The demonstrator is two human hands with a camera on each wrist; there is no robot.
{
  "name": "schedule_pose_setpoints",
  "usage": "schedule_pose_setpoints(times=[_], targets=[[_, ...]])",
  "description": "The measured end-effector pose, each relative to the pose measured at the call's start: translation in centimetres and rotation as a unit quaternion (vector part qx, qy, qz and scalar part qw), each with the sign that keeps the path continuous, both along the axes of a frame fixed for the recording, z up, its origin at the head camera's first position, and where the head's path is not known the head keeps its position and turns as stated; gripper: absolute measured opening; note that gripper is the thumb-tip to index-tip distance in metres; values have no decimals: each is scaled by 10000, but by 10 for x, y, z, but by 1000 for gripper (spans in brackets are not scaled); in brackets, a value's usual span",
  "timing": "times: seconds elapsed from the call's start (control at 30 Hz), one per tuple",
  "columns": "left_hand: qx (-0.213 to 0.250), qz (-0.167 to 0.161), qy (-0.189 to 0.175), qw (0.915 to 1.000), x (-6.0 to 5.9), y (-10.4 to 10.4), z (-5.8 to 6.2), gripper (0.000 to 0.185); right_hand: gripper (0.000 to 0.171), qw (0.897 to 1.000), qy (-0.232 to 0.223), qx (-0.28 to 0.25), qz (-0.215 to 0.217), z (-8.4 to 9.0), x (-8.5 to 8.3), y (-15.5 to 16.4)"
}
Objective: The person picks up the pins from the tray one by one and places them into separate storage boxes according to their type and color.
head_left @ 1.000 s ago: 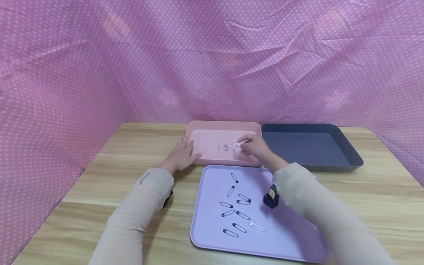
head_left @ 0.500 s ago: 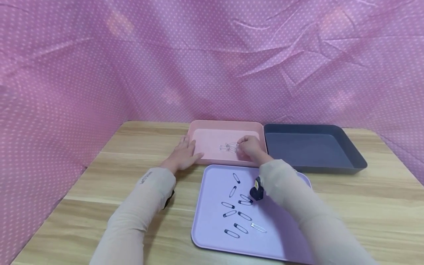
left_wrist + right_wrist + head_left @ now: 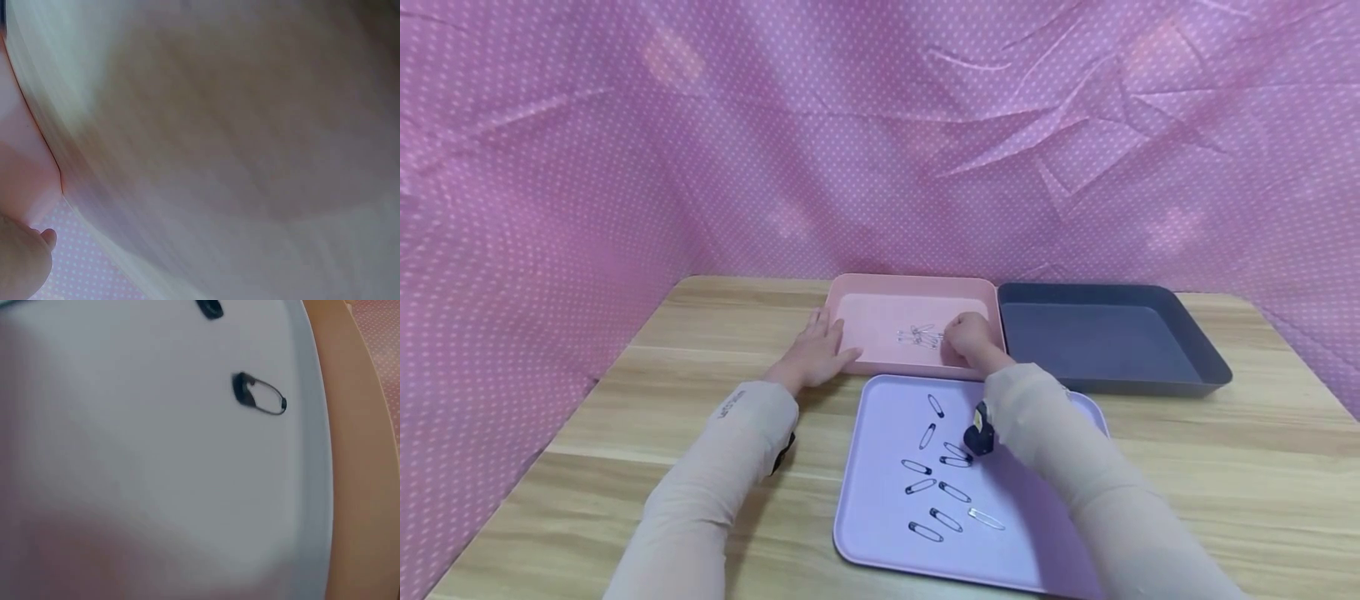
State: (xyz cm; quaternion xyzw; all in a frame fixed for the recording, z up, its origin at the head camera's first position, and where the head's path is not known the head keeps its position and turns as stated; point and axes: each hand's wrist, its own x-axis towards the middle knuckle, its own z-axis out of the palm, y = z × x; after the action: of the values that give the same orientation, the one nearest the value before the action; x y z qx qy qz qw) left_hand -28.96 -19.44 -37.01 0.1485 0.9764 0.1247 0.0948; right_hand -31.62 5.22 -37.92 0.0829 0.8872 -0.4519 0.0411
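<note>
silver safety pins (image 3: 918,336): small messy heap lying in the pink tray (image 3: 880,310), around the middle, a bit toward the near wall
way from the fingers: heap is just left of the right hand (image 3: 967,333), its right end touching the fingers or right beside them, can't say which
long axes: all over the place tbh, pins cross each other, and the one by the knuckles is too hidden to call
nearer hand: the right one, easily
right fingers: curled in, tips hidden, so no clue if they've got a pin pinched
left hand (image 3: 815,350): well off to the heap's left, at the tray's left rim, fingers fairly straight, not gripping anything I can see
purple tray (image 3: 868,500): closer to the person, with black safety pins (image 3: 954,492) scattered on it
lone silver safety pin (image 3: 986,519): on that tray too, slanting down to the right in the head view
dark tray (image 3: 1090,342): right beside the pink one, on its right
surface (image 3: 730,333): wood-grain, under all three trays
</note>
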Motion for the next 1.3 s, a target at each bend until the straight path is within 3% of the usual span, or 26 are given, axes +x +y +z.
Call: schedule_pose_setpoints(times=[0.4, 0.47, 0.7, 1.1, 1.3], targets=[[25, -15, 59, 10000, -1, 0, -2, 72, 10, 9923, -498, -1106, 245, 12, 5, 9], [18, 7, 40, 10000, -1, 0, -2, 72, 10, 9924, -483, -1074, 360, 18, 10, 11], [21, -25, -20, 10000, -1, -1, -2, 73, 15, 9966, -155, -122, 800, 34, 32, 24], [64, -58, 49, 10000, -3, -3, -2, 72, 20, 9944, -188, -46, 1035, 48, 71, 38], [53, -89, 88, 9999, -6, -3, -4, 74, 17, 9901, -128, -194, 1388, 51, 95, 42]])
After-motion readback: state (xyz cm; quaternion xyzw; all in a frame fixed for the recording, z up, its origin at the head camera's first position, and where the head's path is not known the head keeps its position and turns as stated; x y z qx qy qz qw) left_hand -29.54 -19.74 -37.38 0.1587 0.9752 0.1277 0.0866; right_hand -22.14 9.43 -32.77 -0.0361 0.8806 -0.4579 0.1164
